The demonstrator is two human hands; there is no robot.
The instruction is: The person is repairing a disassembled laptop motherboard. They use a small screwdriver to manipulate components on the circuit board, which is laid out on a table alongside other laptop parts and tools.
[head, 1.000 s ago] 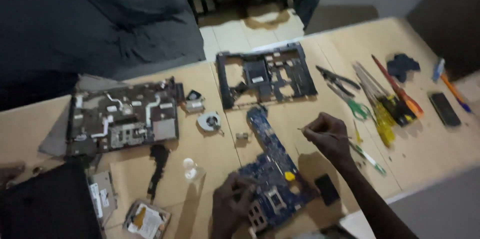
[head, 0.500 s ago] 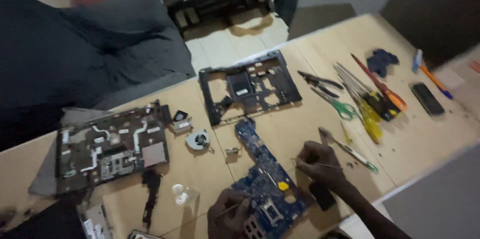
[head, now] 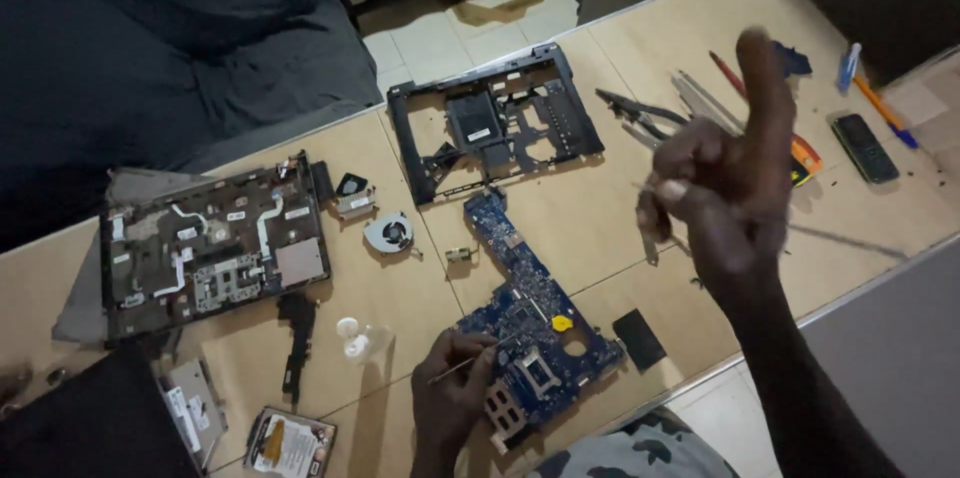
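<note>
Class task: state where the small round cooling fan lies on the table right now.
In the head view, the cooling fan lies on the wooden table left of centre, between the grey laptop base on its left and the blue motherboard on its right.

The left hand (head: 455, 398) rests on the near edge of a blue circuit board (head: 525, 323) lying on the wooden table (head: 590, 228), pinching a thin metal tool (head: 455, 368). The right hand (head: 725, 173) is raised above the table, index finger pointing up. Beyond the board lie a black laptop frame (head: 495, 123), a small fan (head: 390, 233) and a dark phone (head: 865, 148).
</note>
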